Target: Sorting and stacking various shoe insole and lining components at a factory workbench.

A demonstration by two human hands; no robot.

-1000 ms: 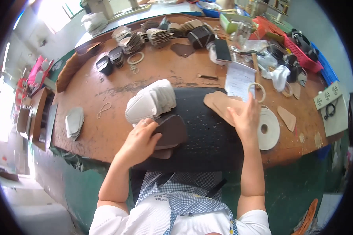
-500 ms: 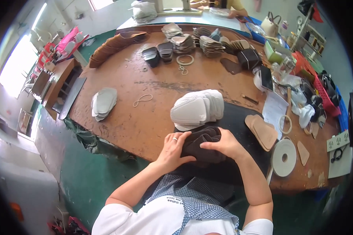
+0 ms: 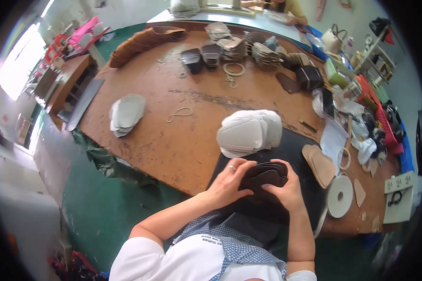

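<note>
A stack of dark brown, rounded leather-like pieces [image 3: 263, 180] is between my two hands, above the black mat [image 3: 301, 154] at the table's near edge. My left hand [image 3: 232, 181], with a ring on one finger, is closed on the stack's left side. My right hand [image 3: 287, 186] grips its right side, thumb on the near face and fingers at the far edge. Just beyond the hands lies a pile of white rounded pieces [image 3: 248, 132], partly on the mat. The undersides of the fingers and the stack's bottom are hidden.
Tan pieces [image 3: 318, 165] and a white tape roll [image 3: 339, 196] lie right of the mat. A smaller white pile [image 3: 127, 114] and a loose band [image 3: 180, 114] are at left. Several stacks [image 3: 232, 48] and a brown roll [image 3: 143, 44] line the far side. A person [image 3: 293, 11] sits beyond.
My hands have squared up the dark stack, its pieces now more upright and even with their edges fanned. The whole view has shifted slightly, so the table things appear further right.
</note>
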